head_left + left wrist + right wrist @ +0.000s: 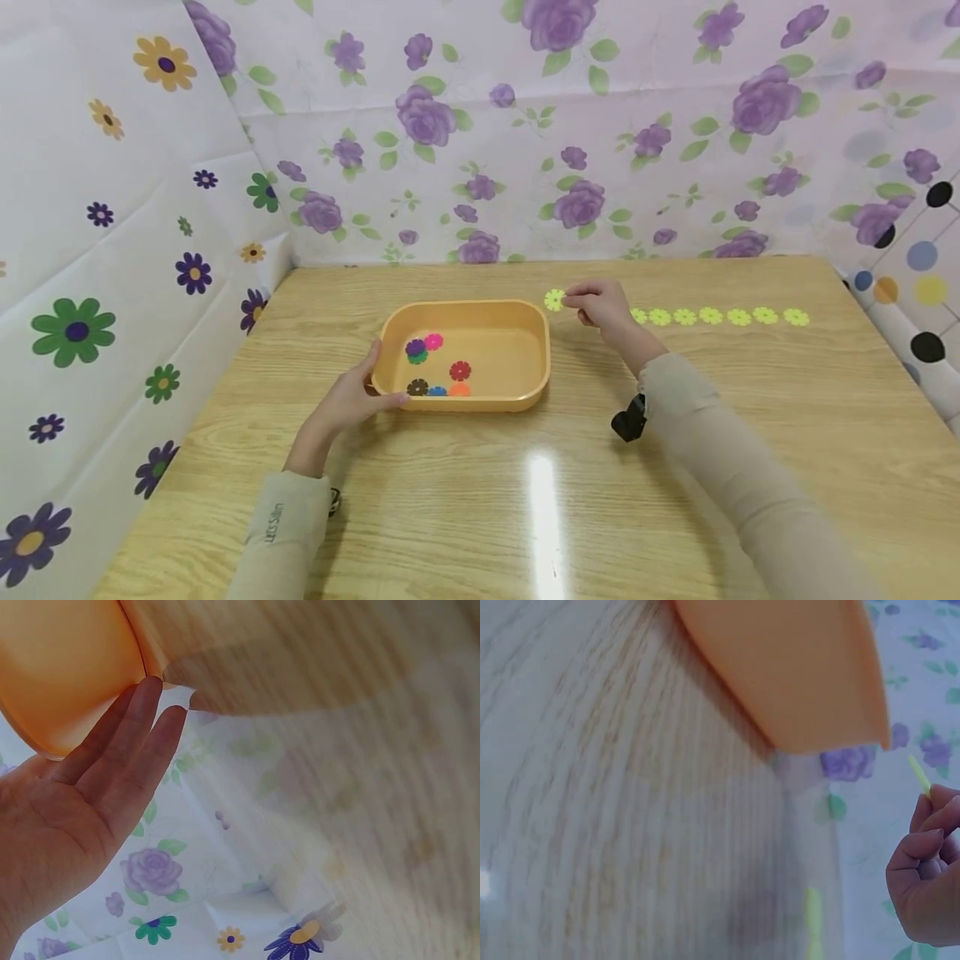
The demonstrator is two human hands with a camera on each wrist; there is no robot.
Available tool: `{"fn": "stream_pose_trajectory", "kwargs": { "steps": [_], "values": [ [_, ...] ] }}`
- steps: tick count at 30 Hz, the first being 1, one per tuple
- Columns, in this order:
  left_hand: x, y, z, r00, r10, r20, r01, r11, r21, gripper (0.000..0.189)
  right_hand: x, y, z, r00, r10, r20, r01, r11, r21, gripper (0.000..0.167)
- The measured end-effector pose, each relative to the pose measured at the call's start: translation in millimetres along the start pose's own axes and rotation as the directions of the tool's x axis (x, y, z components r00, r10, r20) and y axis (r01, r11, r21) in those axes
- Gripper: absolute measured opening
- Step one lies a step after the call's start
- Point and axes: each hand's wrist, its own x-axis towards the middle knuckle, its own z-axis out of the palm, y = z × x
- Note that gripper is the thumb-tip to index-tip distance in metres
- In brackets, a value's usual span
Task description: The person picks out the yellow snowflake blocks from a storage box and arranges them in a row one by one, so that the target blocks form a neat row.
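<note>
A yellow flower-shaped disc (553, 300) is pinched between the thumb and fingertips of my right hand (606, 310), just off the far right corner of the orange plastic basin (536, 392). In the right wrist view the same disc (920, 775) shows edge-on, clear of the basin. My left hand (347, 406) holds the basin's near left corner, thumb along the front rim and fingers against the outer left wall. Inside the basin lie several discs, among them a pink disc (434, 342), a dark red disc (460, 371) and a brown disc (417, 387).
Right of my right hand, a row of yellow discs (711, 315) lies on the wooden table (465, 500), partly hidden by that hand. Flower-patterned cloth (480, 142) hangs behind the table and along its left side.
</note>
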Motion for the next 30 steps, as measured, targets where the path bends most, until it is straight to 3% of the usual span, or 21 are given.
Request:
{"fn": "stream_pose_trajectory", "kwargs": {
  "steps": [6, 14, 22, 26, 30],
  "values": [
    [1.3, -2.3, 2.1, 1.000, 0.008, 0.009, -0.008, 1.000, -0.013, 0.107, 11.5, 17, 0, 0.997, 0.027, -0.072, -0.031, 0.999, -0.045, 0.021],
    [1.6, -1.8, 4.2, 1.000, 0.019, 0.008, -0.019, 1.000, -0.018, 0.106, 21.0, 29, 2, 0.989, 0.057, -0.138, -0.085, 0.974, -0.210, 0.022],
    [3.3, 0.6, 5.6, 1.000, 0.017, 0.013, -0.017, 1.000, -0.002, 0.103, 19.9, 30, -5, 0.973, 0.002, -0.232, -0.098, 0.909, -0.404, 0.017],
    [4.0, 1.1, 5.3, 1.000, 0.011, 0.020, -0.011, 1.000, 0.005, 0.104, 15.3, 27, -9, 0.974, -0.022, -0.224, -0.072, 0.912, -0.403, 0.020],
    [3.3, 2.0, 2.4, 1.000, 0.007, 0.022, -0.008, 0.999, 0.048, 0.105, 9.6, 23, -16, 0.986, -0.062, -0.153, 0.003, 0.932, -0.362, 0.024]
  ]
}}
